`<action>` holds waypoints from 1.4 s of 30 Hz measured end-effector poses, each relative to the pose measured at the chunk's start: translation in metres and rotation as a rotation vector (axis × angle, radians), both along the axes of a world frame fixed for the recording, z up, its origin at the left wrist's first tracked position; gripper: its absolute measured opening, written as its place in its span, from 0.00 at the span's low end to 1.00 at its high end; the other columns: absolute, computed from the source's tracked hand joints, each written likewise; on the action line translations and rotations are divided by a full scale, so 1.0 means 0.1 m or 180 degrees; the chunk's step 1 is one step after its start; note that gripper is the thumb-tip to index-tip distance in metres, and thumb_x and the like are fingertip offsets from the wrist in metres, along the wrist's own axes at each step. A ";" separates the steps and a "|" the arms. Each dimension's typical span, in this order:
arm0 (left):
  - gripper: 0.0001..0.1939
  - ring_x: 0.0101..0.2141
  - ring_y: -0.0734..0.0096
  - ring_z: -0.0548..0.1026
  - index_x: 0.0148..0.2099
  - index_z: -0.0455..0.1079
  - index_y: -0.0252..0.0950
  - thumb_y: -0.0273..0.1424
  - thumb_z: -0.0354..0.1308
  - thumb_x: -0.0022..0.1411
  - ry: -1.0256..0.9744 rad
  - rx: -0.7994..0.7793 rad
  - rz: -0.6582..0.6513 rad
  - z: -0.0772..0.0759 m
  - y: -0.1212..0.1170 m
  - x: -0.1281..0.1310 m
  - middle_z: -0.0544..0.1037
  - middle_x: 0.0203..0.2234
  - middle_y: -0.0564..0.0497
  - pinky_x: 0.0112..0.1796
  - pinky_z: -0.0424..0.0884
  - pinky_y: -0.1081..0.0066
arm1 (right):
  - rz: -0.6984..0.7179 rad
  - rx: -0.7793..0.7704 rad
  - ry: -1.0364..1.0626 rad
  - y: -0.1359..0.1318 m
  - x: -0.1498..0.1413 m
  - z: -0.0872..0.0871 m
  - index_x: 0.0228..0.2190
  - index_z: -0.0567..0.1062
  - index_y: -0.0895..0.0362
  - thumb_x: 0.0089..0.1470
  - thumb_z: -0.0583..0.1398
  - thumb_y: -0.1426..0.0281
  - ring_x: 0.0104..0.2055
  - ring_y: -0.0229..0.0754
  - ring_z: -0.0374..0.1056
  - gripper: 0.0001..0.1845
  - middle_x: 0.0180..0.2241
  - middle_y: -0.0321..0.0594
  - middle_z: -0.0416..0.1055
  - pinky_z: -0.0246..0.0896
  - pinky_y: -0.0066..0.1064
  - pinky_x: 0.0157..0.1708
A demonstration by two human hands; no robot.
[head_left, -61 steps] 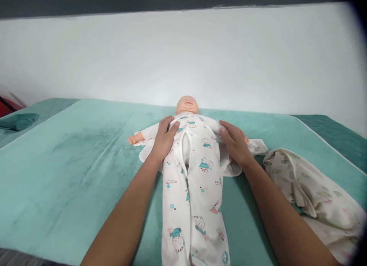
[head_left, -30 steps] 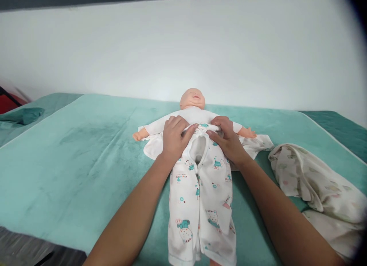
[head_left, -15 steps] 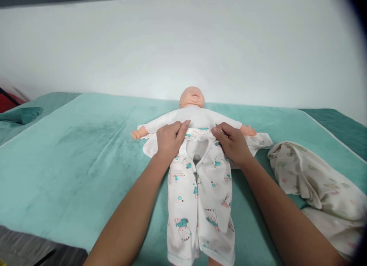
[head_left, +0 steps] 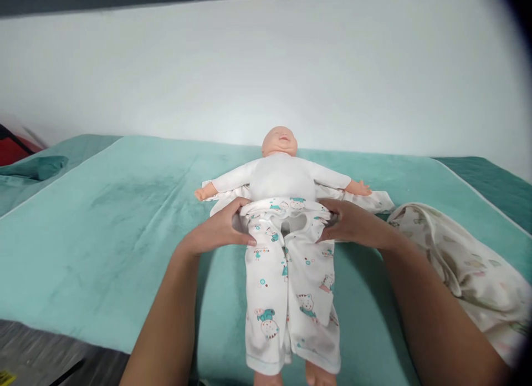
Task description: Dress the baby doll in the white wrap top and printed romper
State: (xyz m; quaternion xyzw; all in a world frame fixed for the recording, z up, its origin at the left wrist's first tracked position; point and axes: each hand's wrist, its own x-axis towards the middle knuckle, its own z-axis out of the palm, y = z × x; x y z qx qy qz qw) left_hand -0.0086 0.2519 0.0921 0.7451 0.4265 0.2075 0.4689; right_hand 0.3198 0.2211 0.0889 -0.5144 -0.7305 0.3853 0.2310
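Head view: one pair of white printed trousers (head_left: 310, 275), figured in teal and pink, with an open front seam, lying lengthwise at the centre over the lower body and legs of a doll (head_left: 281, 178); waist gathered at the doll's belly, feet showing at the near end. Left hand (head_left: 218, 226): at the left side of the waist, thumb and fingers spread apart and cupping the cloth, thumb on the front. Right hand (head_left: 353, 222): at the right side, likewise spread, thumb on the front (both sets of fingertips are partly hidden, so any pinch cannot be told). Doll: on its back, head at the far end, arms out to either side, upper body white. Beneath its arms, a pale garment (head_left: 380, 201), spread, one printed end reaching right. Near right, one leaf-patterned cloth (head_left: 477, 264), crumpled. Under all, a teal cover (head_left: 103, 253). Beyond it, a white wall (head_left: 249, 70); at far left, a red item (head_left: 11, 152), partly seen; at near left, grey floor (head_left: 50, 353).
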 end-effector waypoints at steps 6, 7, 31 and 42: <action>0.09 0.31 0.74 0.65 0.32 0.66 0.37 0.31 0.64 0.52 0.0005 0.0287 0.0290 -0.02 -0.07 0.10 0.68 0.29 0.58 0.31 0.59 0.75 | 0.0209 0.0353 0.0140 -0.03 -0.10 -0.04 0.22 0.70 0.57 0.49 0.62 0.70 0.31 0.37 0.62 0.08 0.28 0.33 0.64 0.52 0.27 0.29; 0.08 0.30 0.75 0.64 0.30 0.64 0.37 0.30 0.63 0.52 -0.0055 0.0367 0.0361 -0.04 -0.07 0.12 0.67 0.27 0.59 0.30 0.58 0.75 | 0.0200 0.0433 0.0218 -0.04 -0.11 -0.05 0.21 0.68 0.57 0.50 0.62 0.70 0.30 0.36 0.60 0.09 0.26 0.32 0.62 0.50 0.27 0.28; 0.15 0.38 0.68 0.68 0.34 0.68 0.37 0.41 0.66 0.54 0.0166 0.0532 0.0082 -0.03 -0.21 0.11 0.71 0.36 0.54 0.36 0.63 0.72 | 0.0313 -0.0257 0.0106 -0.12 -0.19 0.03 0.28 0.82 0.54 0.45 0.68 0.57 0.35 0.48 0.69 0.13 0.29 0.38 0.76 0.64 0.34 0.33; 0.09 0.33 0.72 0.67 0.32 0.63 0.38 0.27 0.62 0.55 -0.0714 0.0616 0.0758 -0.30 -0.45 0.20 0.70 0.32 0.55 0.34 0.63 0.73 | -0.0501 0.0972 0.0048 -0.48 -0.33 -0.22 0.25 0.72 0.55 0.54 0.59 0.69 0.29 0.40 0.63 0.07 0.25 0.35 0.69 0.59 0.32 0.33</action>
